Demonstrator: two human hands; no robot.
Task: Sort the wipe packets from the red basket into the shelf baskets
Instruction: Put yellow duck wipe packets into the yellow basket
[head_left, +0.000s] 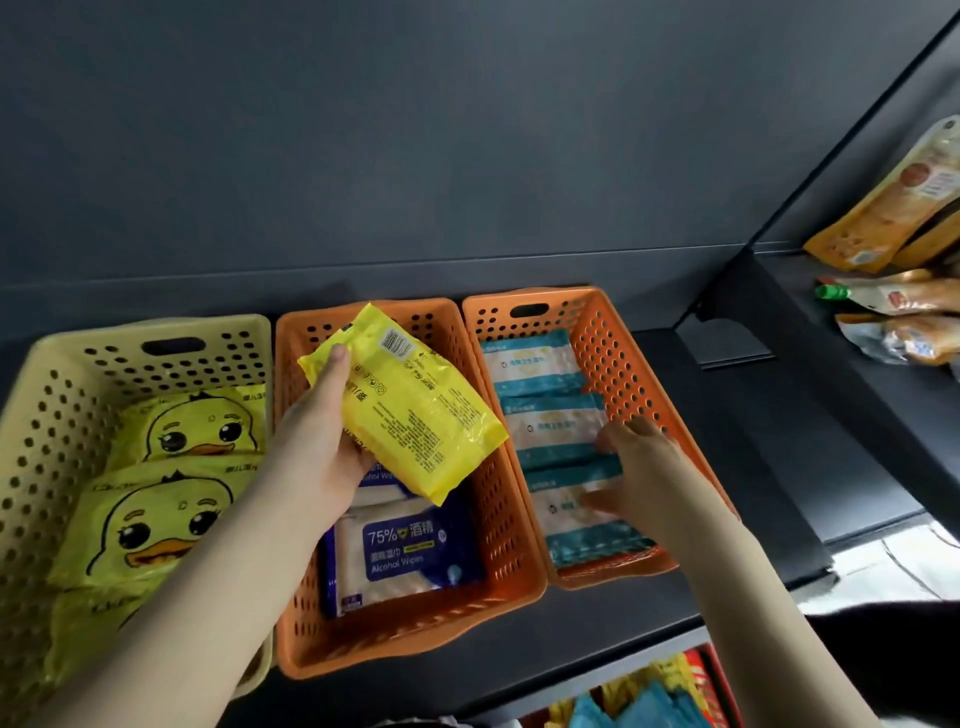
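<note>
My left hand (322, 441) grips a yellow wipe packet (410, 400), back side up, above the middle orange basket (514, 587). That basket holds blue-and-white alcohol wipe packets (400, 551). On the left, the cream basket (62, 395) holds several yellow duck-print packets (161, 525). My right hand (634, 467) lies with straight fingers on the teal-and-white packets (535, 364) in the right orange basket (628, 353). Part of the red basket (719, 680) shows at the bottom, with yellow and teal packets in it.
All three baskets stand side by side on a dark shelf (753, 441) against a dark back panel. Orange snack pouches (893, 208) and other packaged goods lie on the neighbouring shelf at the right.
</note>
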